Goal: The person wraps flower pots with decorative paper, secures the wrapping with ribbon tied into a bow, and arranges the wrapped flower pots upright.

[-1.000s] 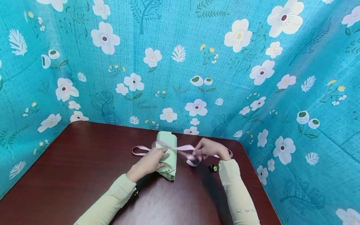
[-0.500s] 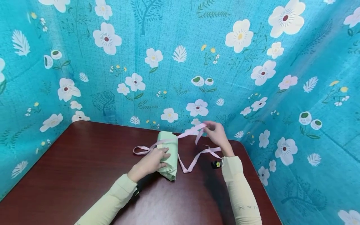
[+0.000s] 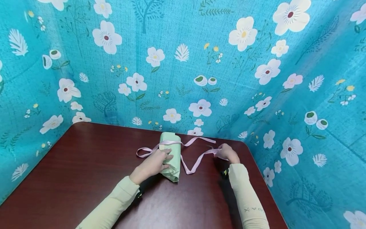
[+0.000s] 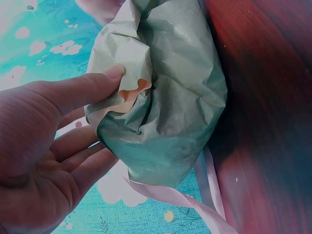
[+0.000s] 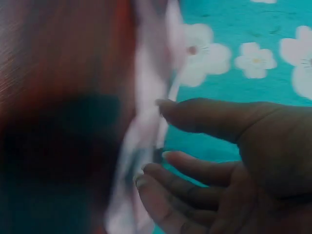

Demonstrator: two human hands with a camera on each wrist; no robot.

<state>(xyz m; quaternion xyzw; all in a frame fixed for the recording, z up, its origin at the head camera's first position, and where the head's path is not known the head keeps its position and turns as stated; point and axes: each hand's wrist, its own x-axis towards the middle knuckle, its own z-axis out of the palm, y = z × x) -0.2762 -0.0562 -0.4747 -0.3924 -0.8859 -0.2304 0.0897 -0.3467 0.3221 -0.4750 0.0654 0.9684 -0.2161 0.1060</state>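
A package wrapped in pale green paper [image 3: 174,159] lies on the table, its near end folded and crumpled. My left hand [image 3: 152,163] holds it, fingers over its top; in the left wrist view the thumb presses the folded paper end [image 4: 170,97]. A pale pink ribbon [image 3: 171,142] crosses the package. It loops out on the left, and one loose end reaches right along the table's back. Another length of pink ribbon bends toward my right hand [image 3: 227,153]. In the blurred right wrist view, the thumb and fingers are apart beside the ribbon [image 5: 146,87].
The dark red-brown table [image 3: 85,165] has its far edge close behind the package. A blue flowered cloth [image 3: 171,79] hangs behind the table and along its sides. A black device [image 3: 225,173] is at the right wrist.
The right hand lifted one ribbon end, let it fall behind and right of the package, then moved down and right to the other ribbon length. The left hand stayed on the package.
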